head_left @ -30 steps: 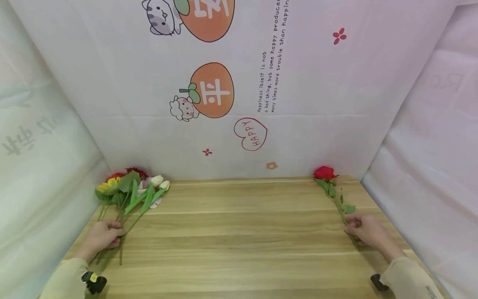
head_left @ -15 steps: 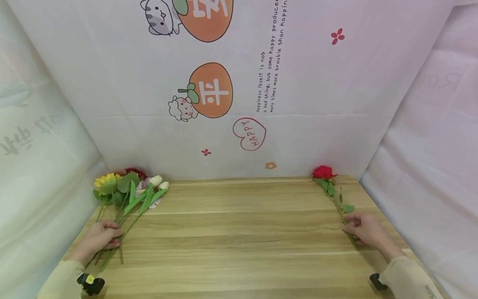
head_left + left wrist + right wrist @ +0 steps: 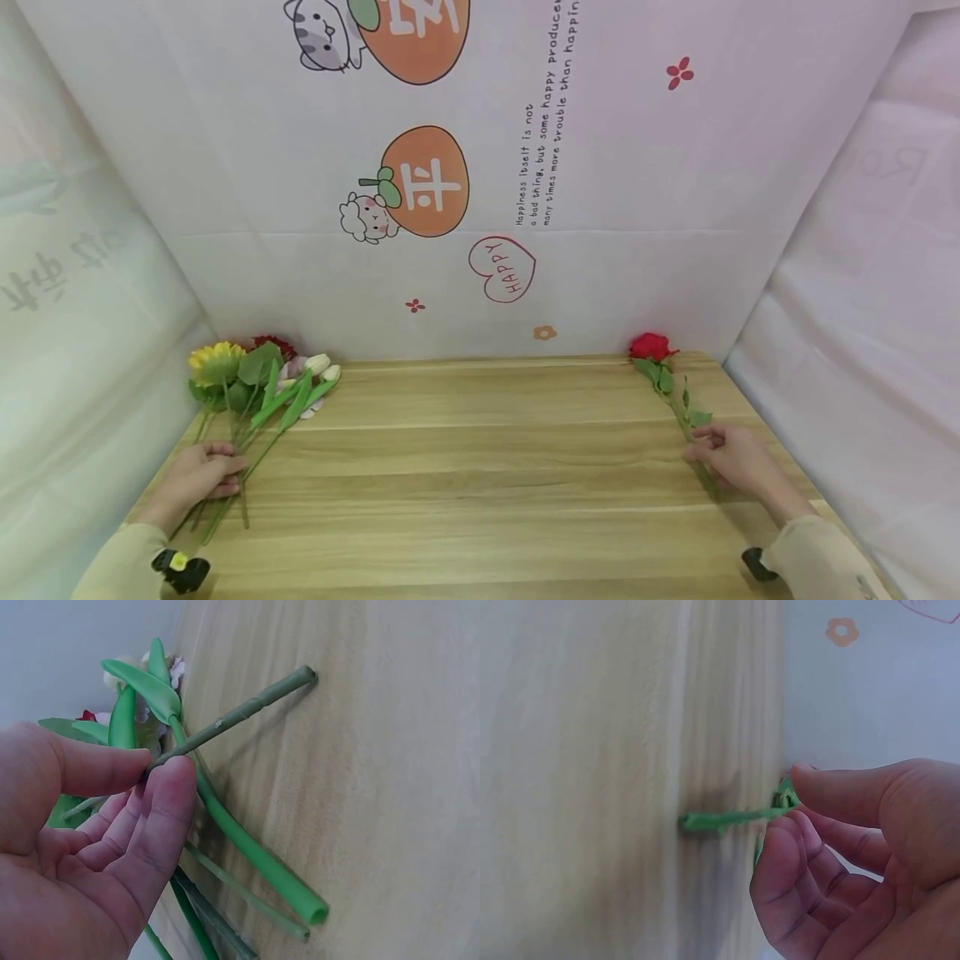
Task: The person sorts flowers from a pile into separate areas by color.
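Wooden tabletop below, left hand pinches a yellow flower stem, right hand a rose stem, blooms beyond.

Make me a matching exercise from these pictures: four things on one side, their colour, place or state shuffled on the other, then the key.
Column one
1. Tulips
2. Rose
3. Left hand
4. Sunflower

Column two
A. Red, near the far right corner of the table
B. Yellow, at the left end of the bunch
C. White, at the right end of the bunch
D. Pinching a stem

Pairs: 1-C, 2-A, 3-D, 4-B
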Demonstrator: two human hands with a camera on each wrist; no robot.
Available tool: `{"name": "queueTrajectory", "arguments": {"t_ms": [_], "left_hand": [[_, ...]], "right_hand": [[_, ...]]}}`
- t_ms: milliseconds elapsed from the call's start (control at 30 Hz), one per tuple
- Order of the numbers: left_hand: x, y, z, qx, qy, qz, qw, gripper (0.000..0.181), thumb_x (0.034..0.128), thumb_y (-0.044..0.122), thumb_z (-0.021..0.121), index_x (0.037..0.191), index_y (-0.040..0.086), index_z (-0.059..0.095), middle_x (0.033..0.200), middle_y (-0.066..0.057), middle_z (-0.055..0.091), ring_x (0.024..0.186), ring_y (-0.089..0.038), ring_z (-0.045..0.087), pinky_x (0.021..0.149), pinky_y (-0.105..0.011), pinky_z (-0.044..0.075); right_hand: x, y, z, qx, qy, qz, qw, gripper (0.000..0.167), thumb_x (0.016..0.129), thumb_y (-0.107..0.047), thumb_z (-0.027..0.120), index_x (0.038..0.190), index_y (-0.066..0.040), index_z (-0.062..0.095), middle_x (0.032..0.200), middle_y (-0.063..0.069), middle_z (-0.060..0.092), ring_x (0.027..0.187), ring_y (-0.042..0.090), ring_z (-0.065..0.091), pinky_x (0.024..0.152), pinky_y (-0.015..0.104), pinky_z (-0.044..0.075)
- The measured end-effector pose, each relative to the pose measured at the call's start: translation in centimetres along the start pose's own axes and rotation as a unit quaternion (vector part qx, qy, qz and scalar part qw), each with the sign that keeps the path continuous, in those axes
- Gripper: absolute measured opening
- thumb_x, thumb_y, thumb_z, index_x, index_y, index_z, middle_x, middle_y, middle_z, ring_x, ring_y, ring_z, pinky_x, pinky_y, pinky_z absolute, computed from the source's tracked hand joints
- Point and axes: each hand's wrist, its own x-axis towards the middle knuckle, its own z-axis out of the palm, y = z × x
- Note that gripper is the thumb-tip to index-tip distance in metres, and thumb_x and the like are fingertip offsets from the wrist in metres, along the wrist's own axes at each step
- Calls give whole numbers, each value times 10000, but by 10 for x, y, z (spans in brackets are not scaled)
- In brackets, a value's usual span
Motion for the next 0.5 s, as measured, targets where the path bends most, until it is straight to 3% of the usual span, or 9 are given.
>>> {"name": "queueTrajectory", "arguments": {"t_ms": [333, 500], "left_hand": [[-15, 23, 0, -181, 137, 468, 9986, 640, 1047, 158, 561, 1445, -203, 213, 1188, -247, 582, 849, -194, 680, 756, -330, 620], [-21, 39, 9, -143, 323, 820, 9960, 617, 1035, 191, 608, 1422, -158, 278, 1149, -198, 605, 840, -194, 685, 763, -355, 625]], "right_hand": [[-2, -18, 3, -265, 64, -460, 9986, 481, 983, -257, 684, 1305, 85, 580, 989, 95, 639, 511, 173, 541, 422, 292, 466], [-3, -27, 4, -403, 171, -637, 9970, 471, 977, -289, 700, 1281, 60, 615, 1000, 105, 650, 538, 196, 573, 450, 290, 473]]}}
